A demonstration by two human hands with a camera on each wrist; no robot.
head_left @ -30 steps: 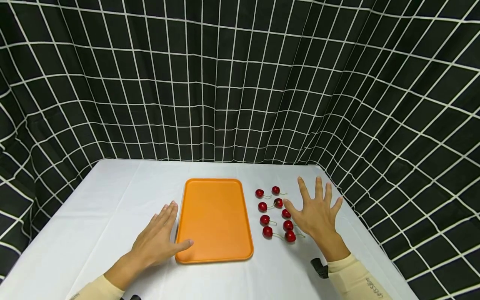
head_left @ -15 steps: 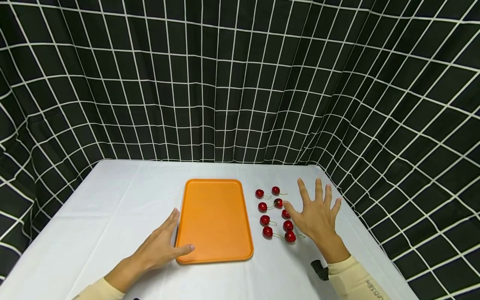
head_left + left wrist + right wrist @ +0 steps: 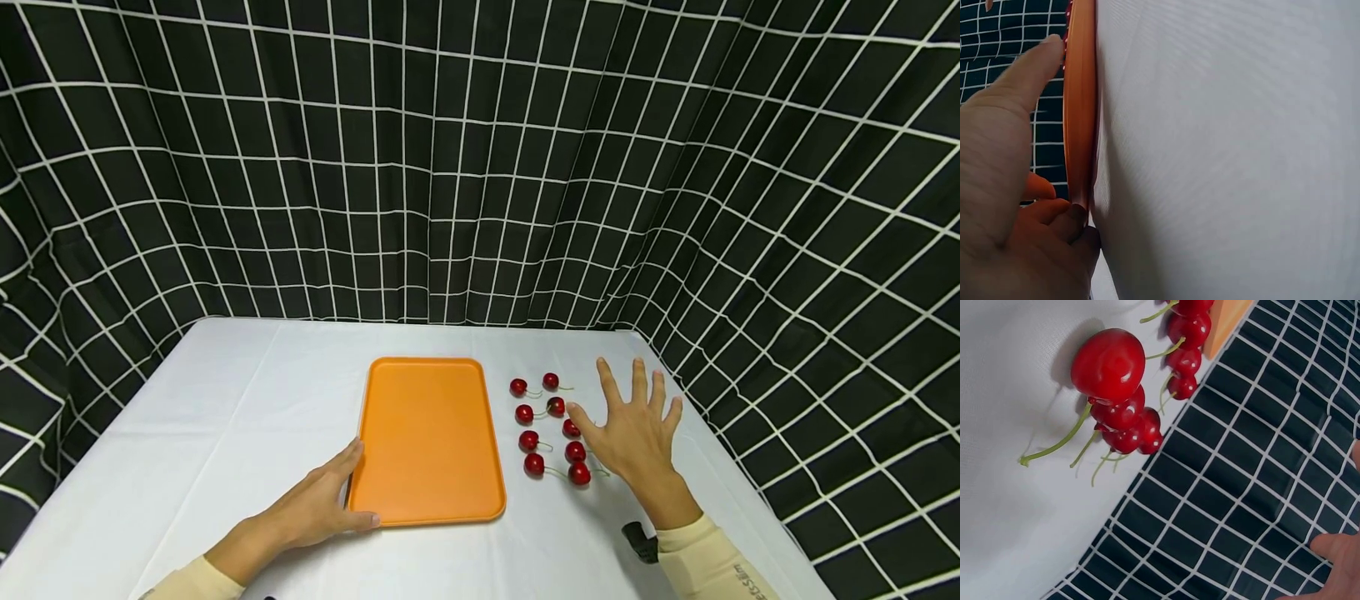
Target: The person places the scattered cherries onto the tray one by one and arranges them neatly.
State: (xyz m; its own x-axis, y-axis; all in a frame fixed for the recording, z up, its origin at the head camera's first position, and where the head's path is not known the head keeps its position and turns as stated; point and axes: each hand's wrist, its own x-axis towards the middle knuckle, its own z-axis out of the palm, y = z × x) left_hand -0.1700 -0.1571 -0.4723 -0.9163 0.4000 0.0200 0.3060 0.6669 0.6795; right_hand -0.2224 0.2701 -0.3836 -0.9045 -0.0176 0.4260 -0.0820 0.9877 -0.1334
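Note:
An orange rectangular tray [image 3: 427,442] lies flat on the white table. My left hand [image 3: 307,504] holds its near left corner, thumb over the near rim and fingers along the left side. In the left wrist view the fingertips curl in against the tray's edge [image 3: 1080,106], and the thumb reaches along the rim. To the right of the tray lie several red cherries with green stems, in two rough columns; one of the nearest is a cherry [image 3: 579,473]. My right hand [image 3: 633,429] hovers beside them, fingers spread and holding nothing, its thumb overlapping the right column in the head view.
A white cloth covers the table [image 3: 247,400]. Black curtains with a white grid [image 3: 420,167] stand behind it and on both sides, close to the table's edges. A black strap [image 3: 639,540] shows at the right wrist.
My left hand has come down and back toward the tray's near left corner, and its fingers have drawn in against the rim. The right hand, the cherries and the tray have hardly moved.

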